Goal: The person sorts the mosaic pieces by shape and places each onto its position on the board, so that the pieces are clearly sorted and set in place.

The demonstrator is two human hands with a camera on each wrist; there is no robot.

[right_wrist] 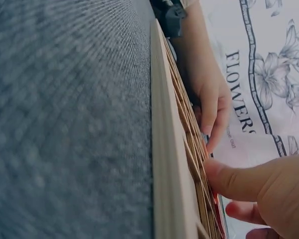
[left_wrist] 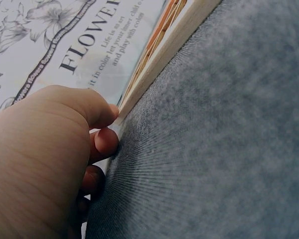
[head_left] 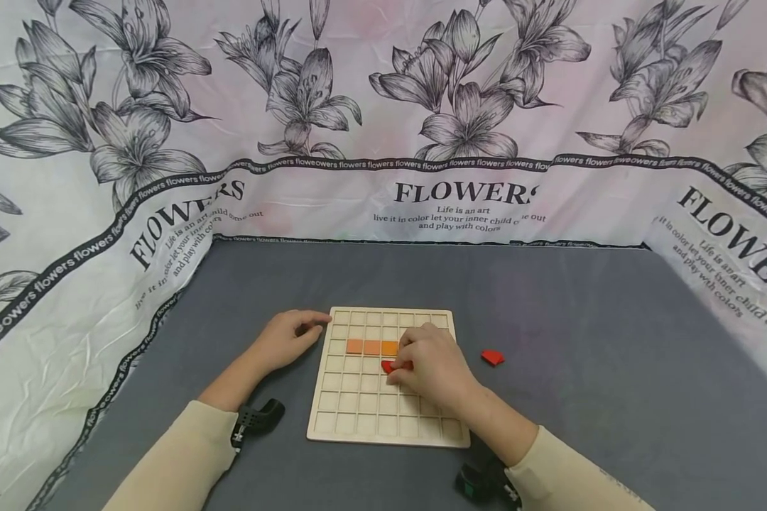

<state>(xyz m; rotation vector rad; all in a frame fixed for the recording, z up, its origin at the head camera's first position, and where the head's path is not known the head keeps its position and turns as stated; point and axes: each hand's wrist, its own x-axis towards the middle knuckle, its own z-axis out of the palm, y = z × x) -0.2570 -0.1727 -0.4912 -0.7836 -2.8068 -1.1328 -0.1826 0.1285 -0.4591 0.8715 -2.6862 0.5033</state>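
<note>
A pale wooden board [head_left: 345, 424] with a grid of square recesses lies on the grey cloth. Three orange tiles [head_left: 371, 347] sit side by side in one row of it. My right hand [head_left: 436, 365] is over the board and pinches a small red tile [head_left: 386, 367] one row below the rightmost orange tile; the fingers cover part of it. With its fingertips, my left hand [head_left: 290, 338] touches the board's far left corner. In the left wrist view, the fingers [left_wrist: 105, 142] are loosely bent against the board's edge [left_wrist: 154, 64].
Right of the board lies another red piece [head_left: 493, 358] on the grey cloth [head_left: 581, 341]. A white floral curtain [head_left: 332, 202] bounds the table at the back and sides. Each wrist carries a black camera mount [head_left: 260, 417].
</note>
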